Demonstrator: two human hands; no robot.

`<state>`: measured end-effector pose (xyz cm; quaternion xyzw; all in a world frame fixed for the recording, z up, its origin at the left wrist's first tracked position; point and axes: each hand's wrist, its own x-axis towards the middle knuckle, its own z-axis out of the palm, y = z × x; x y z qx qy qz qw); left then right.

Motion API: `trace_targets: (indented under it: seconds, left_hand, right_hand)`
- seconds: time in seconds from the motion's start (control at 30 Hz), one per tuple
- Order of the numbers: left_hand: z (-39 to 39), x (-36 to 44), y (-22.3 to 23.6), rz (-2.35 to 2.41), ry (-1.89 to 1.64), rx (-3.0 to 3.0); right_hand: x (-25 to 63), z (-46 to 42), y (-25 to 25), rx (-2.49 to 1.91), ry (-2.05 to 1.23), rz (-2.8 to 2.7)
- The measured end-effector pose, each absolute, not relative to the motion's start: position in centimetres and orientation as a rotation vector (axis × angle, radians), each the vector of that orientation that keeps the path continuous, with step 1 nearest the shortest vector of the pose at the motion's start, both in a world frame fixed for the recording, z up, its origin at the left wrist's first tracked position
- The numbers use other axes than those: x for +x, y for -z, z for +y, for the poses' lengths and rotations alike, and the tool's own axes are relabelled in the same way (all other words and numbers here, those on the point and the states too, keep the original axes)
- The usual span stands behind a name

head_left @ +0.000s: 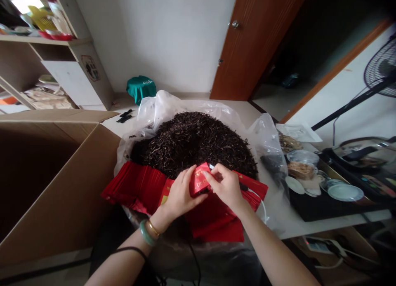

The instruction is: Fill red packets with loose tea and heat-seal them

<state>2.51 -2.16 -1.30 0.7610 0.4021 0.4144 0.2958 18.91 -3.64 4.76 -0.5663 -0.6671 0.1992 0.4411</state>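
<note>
A small red packet [199,178] with gold print stands between my two hands, in front of a large mound of dark dried tea leaves [201,137]. My left hand [181,192] grips the packet from its left side, fingers behind and thumb below. My right hand [227,188] is closed at the packet's right edge, thumb on its front; a small white bit shows by its fingertips. A row of red packets [137,185] lies left of my left hand. More flat red packets [216,222] lie under my hands, and others [253,187] are to the right.
Clear plastic sheeting [267,141] surrounds the leaves. An open cardboard box [62,187] stands at left. A white cable [262,205] runs beside my right wrist. At right, a dark tea tray [312,207] carries glass dishes and lids [345,192]. A fan [382,69] stands beyond.
</note>
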Motion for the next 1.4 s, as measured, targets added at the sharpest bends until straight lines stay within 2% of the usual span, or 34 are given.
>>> trace_targets:
  seconds: [0.23, 0.4, 0.5, 0.73, 1.03, 1.4]
  left_hand:
    - [-2.1, 2.4, 0.4, 0.936, -0.938, 1.717]
    - [-2.2, 1.9, -1.5, 0.664, -0.630, 1.305]
    - [-2.3, 2.0, -1.6, 0.674, -0.575, 1.309]
    - [-2.0, 2.9, 0.1, 0.881, -0.811, 1.424]
    - [-2.2, 2.2, -1.2, 0.711, -0.673, 1.144]
    - [-2.2, 2.4, -0.5, 0.739, -0.659, 1.217]
  right_hand:
    - [19.2, -3.6, -5.5, -1.271, -0.364, -1.861]
    - [20.3, -3.5, -6.1, -1.206, -0.196, -1.904]
    - [20.5, -3.4, -5.9, -1.194, -0.276, -1.925]
    - [19.7, -3.2, -5.0, -1.219, -0.418, -1.880]
    - [20.5, -3.2, -5.8, -1.268, -0.817, -1.976]
    - [20.4, -3.1, -5.4, -1.305, -0.789, -2.006]
